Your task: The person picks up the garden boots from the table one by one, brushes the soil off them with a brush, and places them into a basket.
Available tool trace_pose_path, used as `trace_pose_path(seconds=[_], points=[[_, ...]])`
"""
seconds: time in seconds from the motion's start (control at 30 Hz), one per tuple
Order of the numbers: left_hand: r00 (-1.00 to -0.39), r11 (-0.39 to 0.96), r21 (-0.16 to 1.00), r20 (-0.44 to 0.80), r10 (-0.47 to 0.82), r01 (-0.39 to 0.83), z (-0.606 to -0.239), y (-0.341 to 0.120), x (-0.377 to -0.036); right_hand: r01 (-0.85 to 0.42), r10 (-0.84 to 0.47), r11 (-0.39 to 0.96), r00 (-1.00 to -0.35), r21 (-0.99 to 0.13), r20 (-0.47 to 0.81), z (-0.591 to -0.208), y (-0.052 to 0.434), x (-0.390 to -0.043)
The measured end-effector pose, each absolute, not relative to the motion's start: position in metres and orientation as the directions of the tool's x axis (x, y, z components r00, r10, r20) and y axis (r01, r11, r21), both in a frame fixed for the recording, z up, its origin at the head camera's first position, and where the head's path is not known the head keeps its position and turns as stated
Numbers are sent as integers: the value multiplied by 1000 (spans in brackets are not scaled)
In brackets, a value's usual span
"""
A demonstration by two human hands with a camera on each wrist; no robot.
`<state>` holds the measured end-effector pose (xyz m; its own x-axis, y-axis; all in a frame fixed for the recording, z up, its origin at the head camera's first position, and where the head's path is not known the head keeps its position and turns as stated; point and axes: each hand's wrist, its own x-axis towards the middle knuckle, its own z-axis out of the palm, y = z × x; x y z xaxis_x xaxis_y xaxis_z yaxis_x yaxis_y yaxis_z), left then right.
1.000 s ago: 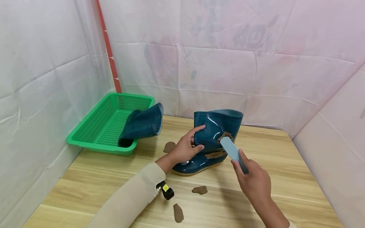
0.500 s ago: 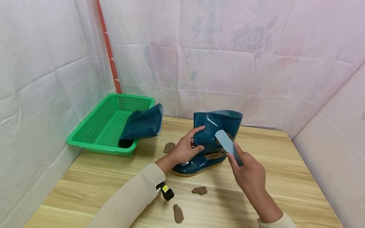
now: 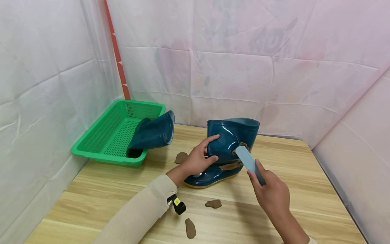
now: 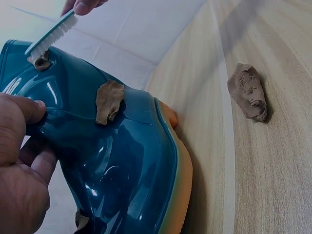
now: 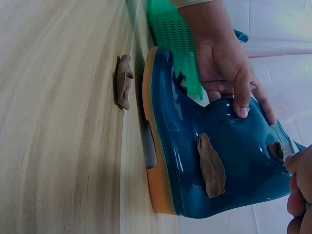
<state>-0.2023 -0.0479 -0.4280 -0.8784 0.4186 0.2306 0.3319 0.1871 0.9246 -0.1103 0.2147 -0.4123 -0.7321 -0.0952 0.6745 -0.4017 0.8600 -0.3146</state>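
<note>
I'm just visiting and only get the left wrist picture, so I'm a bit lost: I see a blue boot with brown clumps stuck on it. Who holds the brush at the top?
Observer: The right hand grips the brush; its head lies on the upper clump on the boot.
Visitor: Is it the only boot?
Observer: No, a second boot lies tipped in a green basket.
Visitor: More clumps on the table than the one I see?
Observer: Yes, three lie loose; one is near the sleeve.
</note>
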Motion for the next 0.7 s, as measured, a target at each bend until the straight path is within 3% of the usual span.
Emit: trace_pose_path(seconds=[0.33,0.7], points=[[-878,175,926,240,415,336,-428,-49,-202,-466,-125,837,-674,-287,728,-406,206,-115],[-878,170,929,234,417,329,-429,-48,-202,-438,-126,852,-705,-288,698,-405,203,-120]])
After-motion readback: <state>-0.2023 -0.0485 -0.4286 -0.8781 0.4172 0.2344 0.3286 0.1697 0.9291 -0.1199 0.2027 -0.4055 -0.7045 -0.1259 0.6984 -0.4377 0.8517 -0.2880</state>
